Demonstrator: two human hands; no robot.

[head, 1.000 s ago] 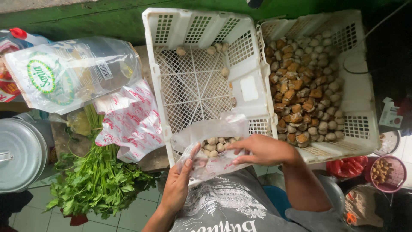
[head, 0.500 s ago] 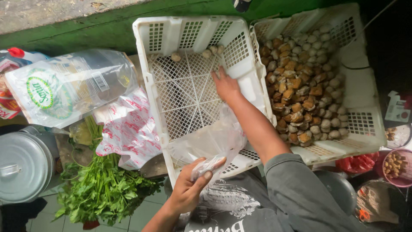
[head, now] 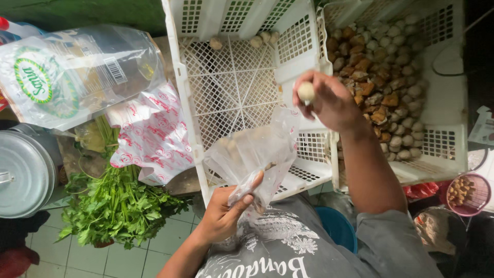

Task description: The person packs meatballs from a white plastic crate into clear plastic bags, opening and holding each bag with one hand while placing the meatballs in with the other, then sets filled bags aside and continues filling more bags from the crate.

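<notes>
1. Head view, right hand [head: 329, 100]: fingers [head: 315, 105] closed round one pale round ball [head: 306, 91], pinched at the tips and raised above the gap between the two crates. Judged: a tip pinch suits a single small item.
2. Left hand [head: 224, 213]: fingers [head: 247, 190] clamped on the gathered edge of a clear plastic bag [head: 257, 154]. The bag stands up at 12 o'clock from the hand, its mouth toward the ball at 1 o'clock. Several pale balls show faintly through the film. Judged: held by one edge so the mouth stays slack and open.
3. Near-empty white lattice crate [head: 231, 87] lies behind the bag; a few balls [head: 262, 37] rest along its far wall at 12 o'clock.
4. Second white crate [head: 442, 103], at 3 o'clock from the first and touching it, is heaped with pale balls and brown fried pieces [head: 381, 77].
5. At 9 o'clock from the crates: a large clear printed bag [head: 67, 72], a red-and-white patterned plastic bag [head: 152, 136] below it, and a bunch of leafy greens [head: 113, 206] at 7 o'clock.
6. Metal pot lid [head: 20, 172] sits at the far-left edge.
7. Small pink basket [head: 468, 194] with brown bits is at 4 o'clock.
8. Surface: bench mostly hidden under goods; pale tiled floor [head: 128, 260] below. Green wall [head: 77, 13] at 11 o'clock. Lighting dim at right edge.
</notes>
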